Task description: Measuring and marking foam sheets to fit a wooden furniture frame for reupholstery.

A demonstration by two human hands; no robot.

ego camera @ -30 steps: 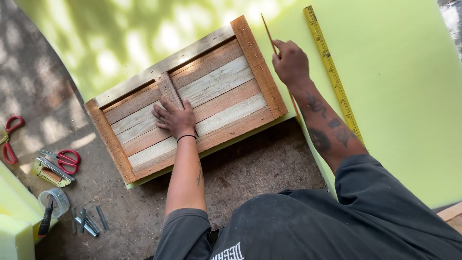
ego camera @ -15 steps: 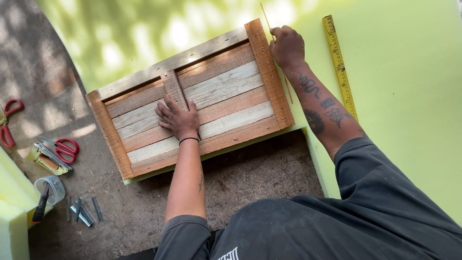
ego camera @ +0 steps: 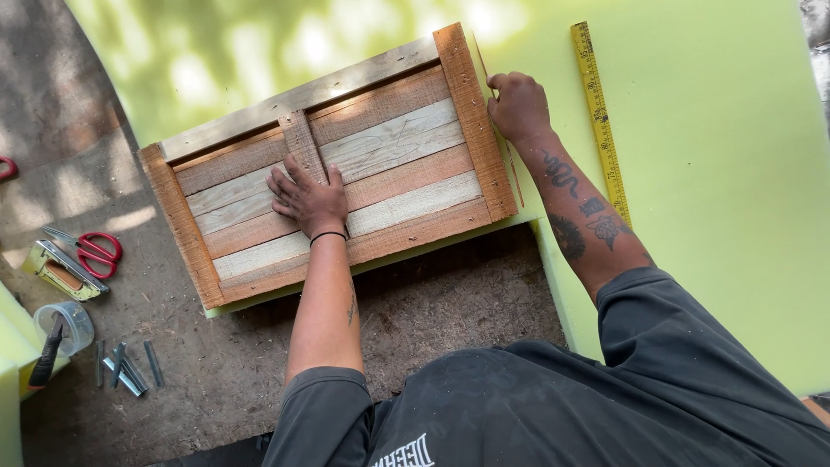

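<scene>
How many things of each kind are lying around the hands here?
Wooden panel: 1
Green foam sheet: 1
Yellow ruler: 1
Thin blade at the right hand: 1
Red scissors: 1
Stapler: 1
Plastic cup: 1
Staple strips: several, counted as 1 group
Total: 8
The left hand lies flat on the panel.

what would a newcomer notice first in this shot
A slatted wooden panel lies on a bright green foam sheet, mid-frame. The left hand presses flat on its slats, while the right hand holds a thin stick-like tool at the panel's right edge. A yellow ruler lies on the foam beside that arm, and red scissors rest on the ground at left.
</scene>
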